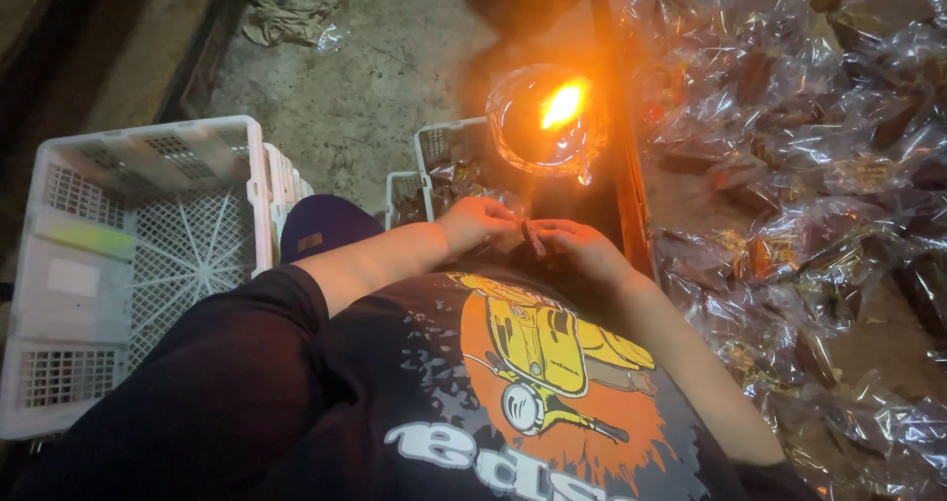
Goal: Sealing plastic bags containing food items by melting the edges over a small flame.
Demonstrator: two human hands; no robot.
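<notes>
Pinching one small dark wrapped piece point(533, 237) between left hand point(480, 223) and right hand point(584, 250), fingers closed on its ends, just below the flame point(562, 105). Probably light, crinkly, slippery; best held by the wrapper ends, away from that heat.

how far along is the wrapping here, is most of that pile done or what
Done: some wrapped dark pieces already lie in the small white basket by the flame. In hand: the left hand and right hand pinch one small dark piece between them, close to the flame. Left: a big heap of clear-wrapped pieces covers the surface on the right; whether those are sealed cannot be told. The large white crate looks empty.
</notes>
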